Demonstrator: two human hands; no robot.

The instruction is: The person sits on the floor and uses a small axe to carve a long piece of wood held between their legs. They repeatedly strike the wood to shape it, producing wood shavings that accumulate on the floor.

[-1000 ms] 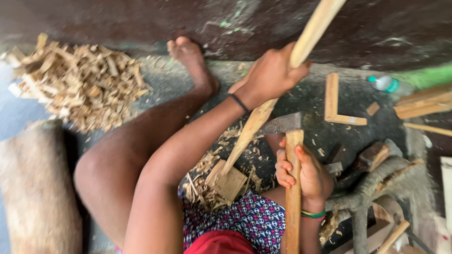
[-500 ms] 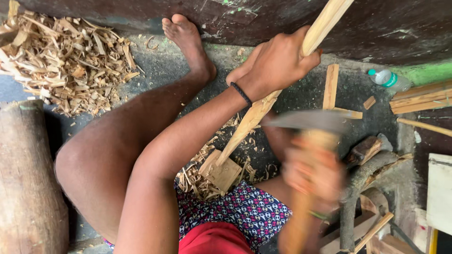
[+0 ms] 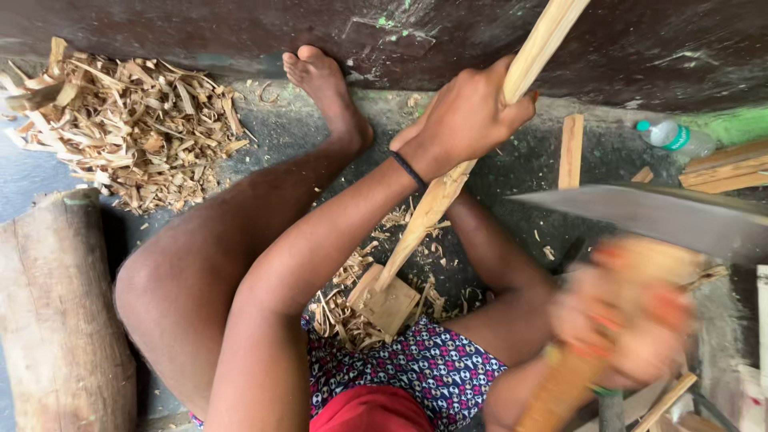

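Pretty cramped spot: the person sits on the ground right up against a dark wall (image 3: 240, 32), one bare foot (image 3: 320, 80) touching its base, with a log (image 3: 64, 312) close on one side and loose wood offcuts (image 3: 720, 168) on the other. The only open room is the patch between the knees. The left hand (image 3: 464, 116) is clenched round a long wooden stick (image 3: 448, 188), which leans with its lower end planted on a small wooden block (image 3: 388, 300) among shavings. The right hand (image 3: 632, 320) grips the wooden handle of a hatchet (image 3: 664, 216).

Compared with half a second ago, the blade has come up higher and closer to the camera, and the stick hasn't budged. The right hand is a total blur, so its fingers are hard to make out. The stick's top runs out of frame. The heap of wood chips (image 3: 128, 128) is cut off at the left edge.
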